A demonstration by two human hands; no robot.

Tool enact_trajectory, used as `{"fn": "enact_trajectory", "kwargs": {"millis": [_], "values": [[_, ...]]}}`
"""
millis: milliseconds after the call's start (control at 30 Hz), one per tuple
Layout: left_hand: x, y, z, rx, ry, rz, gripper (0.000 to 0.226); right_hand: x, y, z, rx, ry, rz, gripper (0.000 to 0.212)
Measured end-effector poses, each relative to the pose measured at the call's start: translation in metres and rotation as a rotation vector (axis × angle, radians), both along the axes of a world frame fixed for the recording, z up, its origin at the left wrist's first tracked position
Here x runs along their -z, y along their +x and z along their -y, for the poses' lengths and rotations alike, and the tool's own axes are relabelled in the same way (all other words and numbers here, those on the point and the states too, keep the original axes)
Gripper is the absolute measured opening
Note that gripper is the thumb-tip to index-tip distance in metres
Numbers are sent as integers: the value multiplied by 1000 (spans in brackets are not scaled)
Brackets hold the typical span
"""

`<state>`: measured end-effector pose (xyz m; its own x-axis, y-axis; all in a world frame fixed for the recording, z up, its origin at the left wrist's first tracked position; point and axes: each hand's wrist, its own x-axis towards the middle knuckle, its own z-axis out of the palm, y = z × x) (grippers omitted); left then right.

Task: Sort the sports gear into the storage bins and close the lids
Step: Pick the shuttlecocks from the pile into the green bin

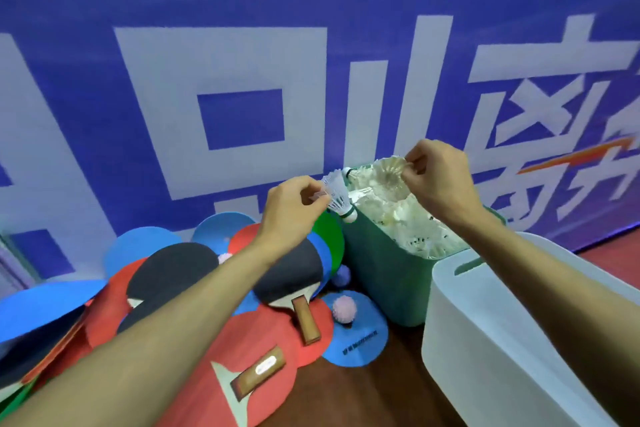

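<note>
Over green bin, toward its far end, R hand pinches a worn feather shuttlecock by the skirt edge w/ thumb & fingertips, open skirt facing the cam. L hand pinches a white shuttlecock just beside the bin's left rim, cork end down. Bin is heaped w/ loose shuttlecocks. White bin stands just beside it, near right. Paddles lie piled on the floor at left; pink spiky ball rests by green bin's base.

Bright even light, soft shadows, slight blur, wide-angle bending at edges.
</note>
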<state>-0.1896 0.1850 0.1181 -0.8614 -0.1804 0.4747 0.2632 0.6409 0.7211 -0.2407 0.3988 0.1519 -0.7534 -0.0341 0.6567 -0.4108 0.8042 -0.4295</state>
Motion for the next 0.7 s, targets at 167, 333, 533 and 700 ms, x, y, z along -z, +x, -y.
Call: {"fn": "enact_trajectory", "kwargs": {"millis": [167,333,533,700], "values": [[5,-57,-42,111,5,-35,3,8,-49,-34,146,67,-19,7],[36,-82,-69,248,-46,-28,4,26,-79,-44,231,210,43,11],[61,-91,-78,291,-250,82,10,51,-91,-36,118,303,207,14],[59,-87,-79,322,-269,155,18,50,-86,-33,68,277,312,23]]}}
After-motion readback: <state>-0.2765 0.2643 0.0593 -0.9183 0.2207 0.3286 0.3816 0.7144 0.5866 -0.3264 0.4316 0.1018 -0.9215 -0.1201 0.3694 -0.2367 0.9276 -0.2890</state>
